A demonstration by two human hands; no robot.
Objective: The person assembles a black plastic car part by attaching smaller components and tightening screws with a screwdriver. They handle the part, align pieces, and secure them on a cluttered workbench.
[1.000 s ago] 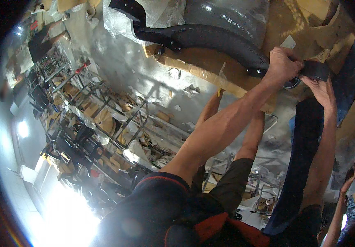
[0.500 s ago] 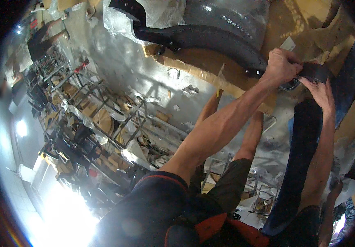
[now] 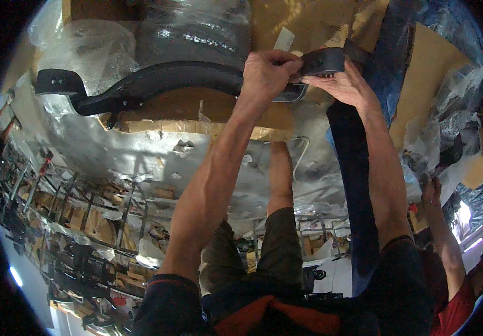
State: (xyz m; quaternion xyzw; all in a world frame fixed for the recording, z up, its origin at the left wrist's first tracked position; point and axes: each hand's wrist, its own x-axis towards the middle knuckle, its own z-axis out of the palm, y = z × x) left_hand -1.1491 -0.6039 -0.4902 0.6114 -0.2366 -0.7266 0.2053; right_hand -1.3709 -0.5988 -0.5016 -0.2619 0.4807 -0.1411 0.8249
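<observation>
A long black curved trim piece point(image 3: 180, 77), resembling a fender flare, spans the work surface from left to right. Small shiny fasteners dot its lower edge. My left hand point(image 3: 266, 78) is closed over the trim near its right end, thumb and forefinger pinched together; whatever is between them is hidden. Close beside it, my right hand point(image 3: 345, 84) grips the trim's curled right end from the side and below, its thumb toward the left hand. Beneath the trim lies a cardboard piece point(image 3: 168, 126) with a torn edge.
Bubble wrap point(image 3: 87, 56) and plastic-wrapped dark goods point(image 3: 196, 33) lie behind the trim. A dark strip point(image 3: 353, 168) hangs beside my right forearm. At right are cardboard point(image 3: 426, 73), crumpled plastic point(image 3: 443, 134) and another person's arm point(image 3: 448, 241). Cluttered racks point(image 3: 96, 224) appear at lower left.
The view has turned, so the trim now appears farther left and more level. Both hands stay at its right end. More of the other person's arm and red sleeve shows.
</observation>
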